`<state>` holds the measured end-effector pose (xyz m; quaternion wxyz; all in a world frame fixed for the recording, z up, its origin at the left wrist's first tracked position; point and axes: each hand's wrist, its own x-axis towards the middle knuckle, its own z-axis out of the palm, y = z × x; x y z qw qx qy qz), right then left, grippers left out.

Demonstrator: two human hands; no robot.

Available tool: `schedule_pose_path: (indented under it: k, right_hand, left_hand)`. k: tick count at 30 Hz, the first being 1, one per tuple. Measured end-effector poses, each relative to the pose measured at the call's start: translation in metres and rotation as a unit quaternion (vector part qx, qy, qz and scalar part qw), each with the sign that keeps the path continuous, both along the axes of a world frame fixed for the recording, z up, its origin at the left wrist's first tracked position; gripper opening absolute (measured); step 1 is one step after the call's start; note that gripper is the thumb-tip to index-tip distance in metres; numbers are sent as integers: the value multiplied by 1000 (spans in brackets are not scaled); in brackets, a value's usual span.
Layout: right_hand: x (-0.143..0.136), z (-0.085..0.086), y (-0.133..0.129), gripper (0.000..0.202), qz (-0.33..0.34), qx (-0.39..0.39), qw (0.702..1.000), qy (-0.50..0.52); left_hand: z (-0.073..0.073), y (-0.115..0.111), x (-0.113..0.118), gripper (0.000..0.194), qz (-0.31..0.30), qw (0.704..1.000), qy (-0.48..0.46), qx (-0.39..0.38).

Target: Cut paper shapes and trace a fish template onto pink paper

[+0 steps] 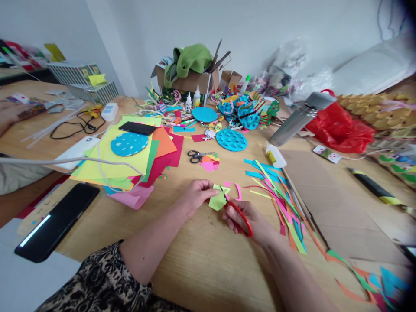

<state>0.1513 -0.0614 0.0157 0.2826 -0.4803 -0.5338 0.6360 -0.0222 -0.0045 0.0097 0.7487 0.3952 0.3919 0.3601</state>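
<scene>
Two bare hands work at a wooden table [182,255], close about the red-handled scissors [242,219]. The right hand [238,216] is closed around the handles, and the blades lie across a light green paper piece [217,202]. At the blades' far side, the left hand [198,197] pinches that paper between thumb and fingers.

Just beyond the red-handled scissors, pink scraps [238,191] lie on the wood; farther off, a heap of small cut pieces [210,162] in pink, orange and yellow sits beside dark-handled scissors [195,157]. Right of the red-handled scissors, long coloured paper strips [286,195] cross one another in a loose bundle, and past them lies a flat cardboard sheet [338,212]. A glue bottle [275,156] lies on its side beyond the strips, near a metal flask [295,119].

Well to the left of the red-handled scissors, overlapping coloured sheets [92,169] bear a blue patterned circle [129,144] and a dark phone [137,128]. Beyond the red-handled scissors and the heap stands a blue textured disc's [231,139] flat round shape on the table.
</scene>
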Motion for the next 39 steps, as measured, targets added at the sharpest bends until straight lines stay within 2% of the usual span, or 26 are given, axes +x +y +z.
schedule_pose_path:
  k: [8,21,39]
  right_hand:
    - [-3,6,-1,58,7,7,1000,2]
    - [-4,5,0,47,-16,-11,1000,-10]
    - [-3,4,0,47,-15,-5,1000,-21]
  left_hand:
    - [1,-1,0,33,-4,1000,10,8]
    - [2,0,0,31,-3,1000,5,1]
    - [-2,0,0,28,-2,1000,3,4]
